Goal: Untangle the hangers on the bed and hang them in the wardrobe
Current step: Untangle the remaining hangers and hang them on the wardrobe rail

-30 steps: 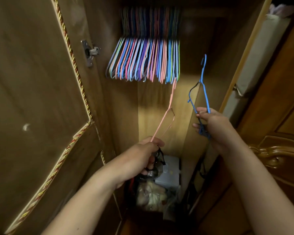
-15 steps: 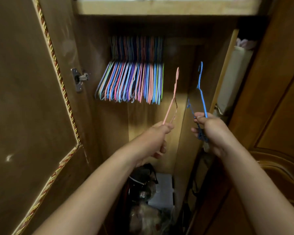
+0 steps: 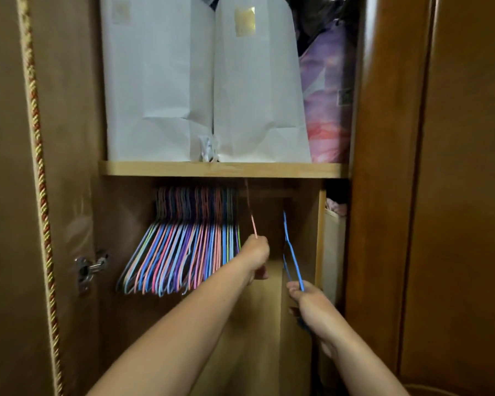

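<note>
Both hands lift wire hangers into the open wooden wardrobe.

Under its shelf edge, a packed row of coloured wire hangers hangs at the left. The left hand has its grip curled tight round a thin pink wire hanger, raised toward the shelf edge; the right hand pinches a thin blue wire hanger, upright beside it.

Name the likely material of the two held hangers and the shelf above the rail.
Pink hanger and blue hanger: thin rods in even matte colour, probably coated wire, though all-plastic is possible. Shelf: pale board with faint grain, wood or wood-look laminate.
</note>
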Demonstrator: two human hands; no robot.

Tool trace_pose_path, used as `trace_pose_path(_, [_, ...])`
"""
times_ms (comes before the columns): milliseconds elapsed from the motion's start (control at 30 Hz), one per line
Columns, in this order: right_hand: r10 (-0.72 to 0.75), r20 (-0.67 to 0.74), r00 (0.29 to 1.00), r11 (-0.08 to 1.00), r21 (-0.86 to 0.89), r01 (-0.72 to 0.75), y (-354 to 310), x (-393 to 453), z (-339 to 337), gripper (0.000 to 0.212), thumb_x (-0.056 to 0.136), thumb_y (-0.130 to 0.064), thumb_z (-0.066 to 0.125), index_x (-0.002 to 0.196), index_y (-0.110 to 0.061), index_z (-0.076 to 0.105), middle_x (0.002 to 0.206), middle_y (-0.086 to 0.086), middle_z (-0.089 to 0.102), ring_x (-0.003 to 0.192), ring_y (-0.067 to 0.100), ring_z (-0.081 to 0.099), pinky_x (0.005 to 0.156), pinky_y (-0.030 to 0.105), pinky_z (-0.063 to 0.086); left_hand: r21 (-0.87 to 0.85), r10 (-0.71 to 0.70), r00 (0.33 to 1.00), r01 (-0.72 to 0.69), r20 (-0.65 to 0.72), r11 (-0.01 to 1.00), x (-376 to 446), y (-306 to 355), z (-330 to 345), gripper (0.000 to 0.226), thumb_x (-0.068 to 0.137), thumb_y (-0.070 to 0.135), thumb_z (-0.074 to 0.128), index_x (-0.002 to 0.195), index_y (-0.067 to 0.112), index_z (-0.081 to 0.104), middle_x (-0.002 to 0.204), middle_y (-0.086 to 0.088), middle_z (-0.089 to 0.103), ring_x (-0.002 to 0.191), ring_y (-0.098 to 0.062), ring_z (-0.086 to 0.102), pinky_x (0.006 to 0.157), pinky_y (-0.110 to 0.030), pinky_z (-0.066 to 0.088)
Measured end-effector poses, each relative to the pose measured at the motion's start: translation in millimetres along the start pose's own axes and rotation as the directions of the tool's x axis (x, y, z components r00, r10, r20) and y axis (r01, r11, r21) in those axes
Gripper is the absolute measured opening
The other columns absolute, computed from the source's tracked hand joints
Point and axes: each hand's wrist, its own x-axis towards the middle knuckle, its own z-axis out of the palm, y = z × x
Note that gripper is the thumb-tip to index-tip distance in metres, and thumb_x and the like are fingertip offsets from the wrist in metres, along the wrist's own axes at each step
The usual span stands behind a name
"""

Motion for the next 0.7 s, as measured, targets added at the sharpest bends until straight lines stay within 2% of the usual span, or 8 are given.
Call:
trace_pose_path(67, [0.011,0.018,1.0,1.0,-0.013,-0.011,-0.1,0.9,1.0,0.015,0.102,-0.026,0.047,0.104,-0.026,0.062,0.104,0.006,0.065,0.086,0.022,0.063,0.056,0.025,0.042,0.013,-0.048,0.999,0.048,0.005,0.999,7.2,-3.9,-4.1,0.033,0.105,0.031,0.027,0.131,0.015,0.04,0.093,-0.01,0.048,0.08,-0.024,0.054,0.062,-0.037,0.06])
trace_pose_path(133, [-0.001,0.03,1.0,1.0,-0.031,0.002,-1.7,2.5,2.0,0.016,0.103,-0.027,0.045,0.106,-0.028,0.061,0.105,0.005,0.065,0.091,0.024,0.064,0.059,0.024,0.043,0.033,-0.11,0.994,0.109,0.015,0.993,9.9,-11.8,-9.4,0.035,0.105,0.031,0.027,0.132,0.012,0.039,0.097,-0.013,0.05,0.085,-0.027,0.055,0.067,-0.042,0.063])
trace_pose_path(267, [-0.038,0.047,0.998,0.998,-0.038,0.04,-10.4,9.4,8.9,0.016,0.104,-0.025,0.043,0.109,-0.027,0.058,0.099,0.005,0.061,0.086,0.02,0.061,0.059,0.026,0.042,0.072,-0.137,0.99,0.139,-0.027,0.988,14.1,-22.1,-19.8,0.047,0.105,0.036,0.032,0.146,0.015,0.031,0.114,-0.016,0.053,0.088,-0.027,0.057,0.05,-0.033,0.058])
trace_pose_path(333, [-0.059,0.038,0.998,0.998,-0.028,0.06,-16.9,14.8,15.7,0.016,0.103,-0.024,0.043,0.111,-0.024,0.058,0.097,0.007,0.061,0.082,0.022,0.061,0.059,0.03,0.043,0.109,-0.142,0.99,0.14,0.009,0.984,10.0,-23.6,-25.6,0.052,0.103,0.043,0.038,0.147,0.016,0.031,0.124,-0.017,0.052,0.1,-0.03,0.06,0.055,-0.036,0.061])
trace_pose_path(400, [-0.075,0.029,0.997,0.997,-0.023,0.075,-21.9,21.1,19.9,0.015,0.103,-0.024,0.043,0.111,-0.023,0.056,0.097,0.008,0.06,0.08,0.023,0.063,0.062,0.033,0.044,0.185,-0.157,0.984,0.139,0.086,0.973,-2.3,-24.6,-31.7,0.053,0.102,0.044,0.042,0.145,0.014,0.034,0.129,-0.018,0.053,0.105,-0.033,0.063,0.067,-0.043,0.063])
trace_pose_path(500, [-0.102,0.025,0.994,0.993,-0.063,0.104,-31.4,33.4,26.8,0.013,0.104,-0.029,0.041,0.11,-0.026,0.052,0.103,0.008,0.061,0.077,0.022,0.066,0.063,0.033,0.049,0.353,-0.129,0.985,0.08,0.118,0.932,-22.4,-28.4,-45.8,0.04,0.104,0.03,0.043,0.141,0.018,0.034,0.125,-0.017,0.055,0.099,-0.032,0.067,0.074,-0.049,0.062])
trace_pose_path(600, [-0.138,-0.017,0.99,0.985,-0.104,0.135,-48.3,58.9,37.0,0.014,0.104,-0.033,0.04,0.107,-0.027,0.052,0.1,0.006,0.061,0.073,0.023,0.065,0.063,0.034,0.051,0.438,-0.088,0.989,0.027,0.12,0.899,-36.2,-28.8,-61.1,0.037,0.102,0.027,0.044,0.137,0.02,0.038,0.114,-0.02,0.063,0.081,-0.029,0.07,0.075,-0.05,0.061])
trace_pose_path(700, [-0.193,-0.02,0.981,0.958,-0.219,0.184,-61.2,95.5,51.6,0.023,0.102,-0.038,0.04,0.114,-0.023,0.054,0.105,0.007,0.062,0.089,0.029,0.067,0.072,0.04,0.053,0.455,-0.04,0.996,0.001,0.076,0.89,-39.0,-26.6,-83.3,0.039,0.099,0.026,0.048,0.138,0.02,0.041,0.108,-0.019,0.069,0.073,-0.029,0.066,0.074,-0.047,0.058])
